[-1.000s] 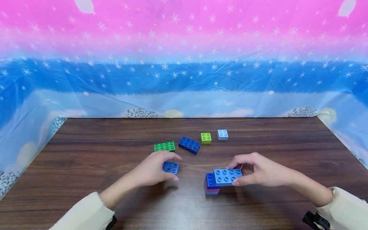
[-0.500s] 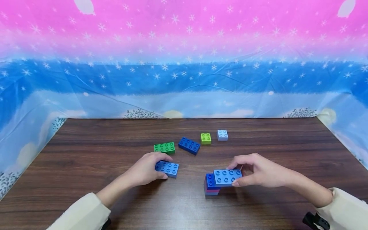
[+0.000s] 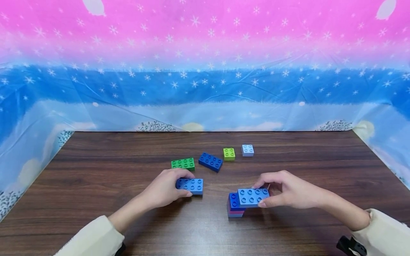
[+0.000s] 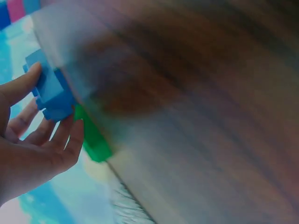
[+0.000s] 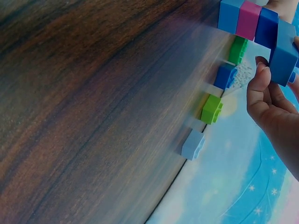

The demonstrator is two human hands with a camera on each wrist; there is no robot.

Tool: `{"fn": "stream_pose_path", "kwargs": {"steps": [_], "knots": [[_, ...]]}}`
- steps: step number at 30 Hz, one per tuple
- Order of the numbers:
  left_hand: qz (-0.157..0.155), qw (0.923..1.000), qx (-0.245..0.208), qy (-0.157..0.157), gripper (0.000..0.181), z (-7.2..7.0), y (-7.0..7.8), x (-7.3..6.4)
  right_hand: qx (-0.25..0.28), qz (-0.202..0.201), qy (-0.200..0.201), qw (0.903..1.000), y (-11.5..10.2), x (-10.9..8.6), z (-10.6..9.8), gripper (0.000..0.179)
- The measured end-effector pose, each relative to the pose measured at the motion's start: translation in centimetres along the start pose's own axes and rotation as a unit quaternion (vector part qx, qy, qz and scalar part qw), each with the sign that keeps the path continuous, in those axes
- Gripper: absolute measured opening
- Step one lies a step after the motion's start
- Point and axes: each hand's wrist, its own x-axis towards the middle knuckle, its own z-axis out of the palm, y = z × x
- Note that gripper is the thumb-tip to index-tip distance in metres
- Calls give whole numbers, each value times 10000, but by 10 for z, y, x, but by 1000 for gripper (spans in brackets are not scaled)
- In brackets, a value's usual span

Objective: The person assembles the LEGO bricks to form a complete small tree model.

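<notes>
On the head view, my left grip (image 3: 164, 188) holds a blue brick (image 3: 194, 186) by its sides, probably to leave its top bare, and my right grip (image 3: 288, 191) pinches the light blue brick (image 3: 251, 197) atop the stack (image 3: 235, 204) on the counter (image 3: 179, 233). Left wrist: I've got the blue brick between thumb and fingers, green brick (image 4: 94, 139) beyond. Right wrist: the light blue brick juts past the stack, so I'd guess that pinch steadies it.

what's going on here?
Someone is working with toy bricks at a table. Their right hand pinches a light blue brick at the top of a small stack, where it juts out toward that hand; whether it's fully seated isn't clear. The left hand grips a blue brick, apart from the stack. Farther back lie a green brick, dark blue brick, lime brick and pale blue brick.
</notes>
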Motion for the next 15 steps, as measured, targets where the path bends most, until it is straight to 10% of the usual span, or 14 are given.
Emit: {"fn": "stream_pose_path", "kwargs": {"steps": [15], "knots": [[996, 9945, -305, -102, 33, 10, 64, 0, 39, -88, 54, 9999, 1, 1, 1, 22]]}}
